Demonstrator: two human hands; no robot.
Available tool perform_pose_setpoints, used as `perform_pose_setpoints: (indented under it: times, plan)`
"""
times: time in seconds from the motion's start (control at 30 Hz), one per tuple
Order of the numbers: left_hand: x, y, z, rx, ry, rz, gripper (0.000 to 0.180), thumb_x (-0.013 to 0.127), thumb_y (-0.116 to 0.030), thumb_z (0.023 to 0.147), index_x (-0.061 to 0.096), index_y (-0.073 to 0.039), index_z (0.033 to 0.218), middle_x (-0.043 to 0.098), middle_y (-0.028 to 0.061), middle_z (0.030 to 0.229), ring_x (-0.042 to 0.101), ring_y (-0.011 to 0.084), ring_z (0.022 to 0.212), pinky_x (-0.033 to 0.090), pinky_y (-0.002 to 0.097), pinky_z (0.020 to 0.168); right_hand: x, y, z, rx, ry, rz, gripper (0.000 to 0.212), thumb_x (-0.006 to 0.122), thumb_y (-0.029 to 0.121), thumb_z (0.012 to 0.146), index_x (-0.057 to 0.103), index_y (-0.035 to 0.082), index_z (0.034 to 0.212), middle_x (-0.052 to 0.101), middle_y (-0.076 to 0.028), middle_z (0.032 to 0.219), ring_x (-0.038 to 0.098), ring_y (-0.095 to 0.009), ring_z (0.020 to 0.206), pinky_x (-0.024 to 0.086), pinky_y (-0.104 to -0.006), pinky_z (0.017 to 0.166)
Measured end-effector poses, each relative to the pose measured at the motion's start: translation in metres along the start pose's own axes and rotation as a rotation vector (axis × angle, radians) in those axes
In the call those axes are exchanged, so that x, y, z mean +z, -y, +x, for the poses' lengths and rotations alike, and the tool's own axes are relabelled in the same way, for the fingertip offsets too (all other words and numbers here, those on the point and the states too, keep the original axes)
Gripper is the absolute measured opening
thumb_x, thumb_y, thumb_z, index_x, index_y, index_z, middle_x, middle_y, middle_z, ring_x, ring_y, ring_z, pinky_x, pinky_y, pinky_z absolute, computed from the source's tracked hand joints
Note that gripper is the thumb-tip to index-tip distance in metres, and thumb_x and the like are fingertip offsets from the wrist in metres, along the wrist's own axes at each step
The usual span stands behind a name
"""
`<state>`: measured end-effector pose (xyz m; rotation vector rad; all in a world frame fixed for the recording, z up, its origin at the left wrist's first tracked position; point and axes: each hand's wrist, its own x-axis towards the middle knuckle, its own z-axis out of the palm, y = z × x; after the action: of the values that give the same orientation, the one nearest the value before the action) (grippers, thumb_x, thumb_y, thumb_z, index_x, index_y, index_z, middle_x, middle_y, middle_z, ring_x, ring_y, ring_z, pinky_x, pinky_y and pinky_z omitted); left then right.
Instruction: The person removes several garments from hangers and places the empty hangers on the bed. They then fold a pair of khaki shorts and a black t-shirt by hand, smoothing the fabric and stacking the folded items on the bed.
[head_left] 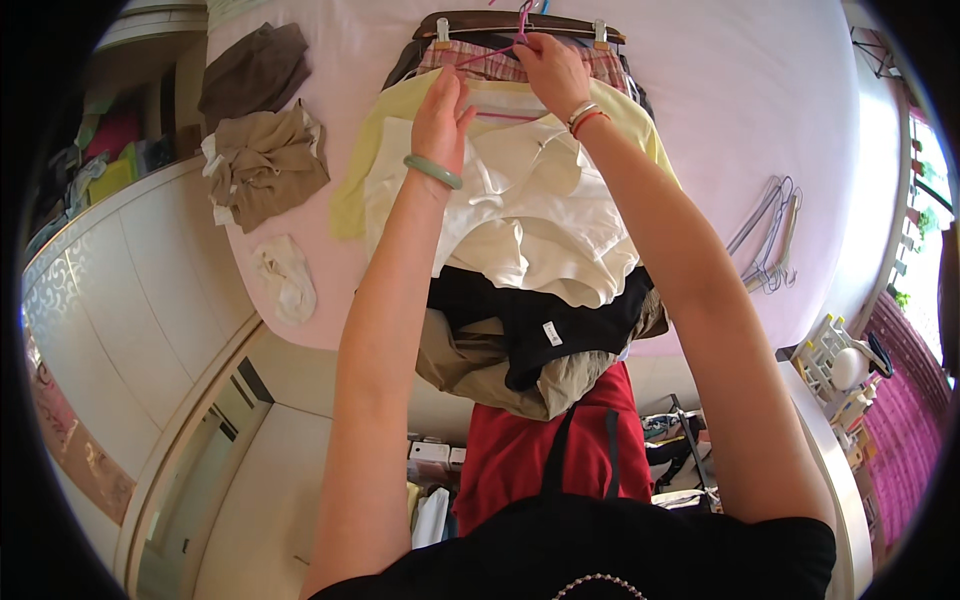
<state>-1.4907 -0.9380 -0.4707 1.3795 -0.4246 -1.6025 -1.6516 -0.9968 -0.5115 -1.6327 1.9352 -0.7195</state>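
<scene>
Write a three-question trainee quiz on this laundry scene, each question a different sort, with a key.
1. True or false: both hands, left hand and right hand, are on the pink hanger.
2. The white top lies on: A) a yellow top B) a blue towel C) the floor.
3. Fill in: the spare wire hangers lie to the person's ____.

Key: 1 true; 2 A; 3 right.

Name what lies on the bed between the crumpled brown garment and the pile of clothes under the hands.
Head view: only bare pink bedsheet separates brown garment from yellow top.
</scene>
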Motion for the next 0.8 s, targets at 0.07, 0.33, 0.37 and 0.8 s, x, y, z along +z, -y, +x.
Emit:
perform_pose_setpoints:
  times: [0.07, 0.33, 0.37, 0.8]
  plan:
    - [-0.014, 0.001, 0.004, 0.101, -0.050, 0.130, 0.052, 0.059, -0.029, 0.096, 0.045, -0.007, 0.140, 0.047, 0.0080, 0.143, 0.040, 0.0223, 0.135, 0.033, 0.0394, 0.109, -0.001, 0.009, 0.001, -0.011, 0.044, -0.080, 0.033, 0.059, 0.040, 0.088, 0.071, 0.010, 0.094, 0.069, -0.012, 0.100, 0.063, -0.033, 0.090, 0.043, -0.0450, 0.086]
    - [-0.047, 0.006, 0.002, 0.574, -0.288, 0.993, 0.056, 0.070, -0.019, 0.085, 0.050, -0.019, 0.137, 0.038, 0.0187, 0.149, 0.034, 0.0348, 0.139, 0.034, 0.0431, 0.109, -0.038, 0.038, -0.032, -0.171, 0.219, 0.052, 0.034, 0.057, 0.037, 0.090, 0.070, 0.008, 0.080, 0.067, -0.013, 0.086, 0.062, -0.032, 0.086, 0.046, -0.0443, 0.079]
    - [-0.047, 0.007, 0.000, 0.612, -0.284, 1.008, 0.054, 0.071, -0.020, 0.085, 0.052, -0.020, 0.136, 0.038, 0.0189, 0.149, 0.034, 0.0358, 0.138, 0.034, 0.0433, 0.109, -0.049, 0.042, -0.039, -0.195, 0.238, 0.034, 0.033, 0.056, 0.036, 0.091, 0.070, 0.008, 0.080, 0.067, -0.012, 0.083, 0.062, -0.031, 0.086, 0.046, -0.0434, 0.079]
    - [-0.059, -0.004, -0.018, 0.704, -0.207, 1.070, 0.029, 0.054, -0.002, 0.089, 0.068, -0.012, 0.112, 0.063, 0.0168, 0.123, 0.058, 0.0336, 0.116, 0.045, 0.0375, 0.097, -0.114, 0.011, -0.078, -0.280, 0.147, 0.072, 0.027, 0.060, 0.031, 0.090, 0.076, 0.009, 0.090, 0.071, -0.008, 0.081, 0.061, -0.026, 0.082, 0.046, -0.0374, 0.078]
